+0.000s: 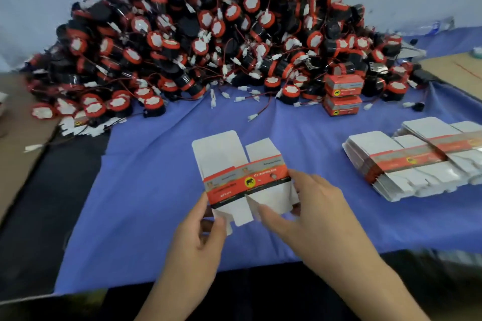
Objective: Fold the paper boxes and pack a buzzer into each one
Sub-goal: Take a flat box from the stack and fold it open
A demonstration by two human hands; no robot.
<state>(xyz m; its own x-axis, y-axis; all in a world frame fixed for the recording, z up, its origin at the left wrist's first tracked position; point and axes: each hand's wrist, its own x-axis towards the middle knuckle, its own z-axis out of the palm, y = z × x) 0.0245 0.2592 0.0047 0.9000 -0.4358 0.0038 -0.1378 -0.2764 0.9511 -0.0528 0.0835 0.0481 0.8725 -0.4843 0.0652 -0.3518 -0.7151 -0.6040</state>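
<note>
So the flat box (pixel 245 180) is held just in front of the buzzer pile (pixel 208 34) — left hand (pixel 200 237) pinching its bottom corner, right hand (pixel 313 211) gripping its side edge. Light, thin card, probably creases easily — I'd hold it by the middle.

Blue cloth (pixel 156 177): buzzer heap (pixel 208 41) at back, flat box stack (pixel 407 164) right, two folded boxes (pixel 343 95) beside heap, perhaps cardboard (pixel 18 133) left.
</note>
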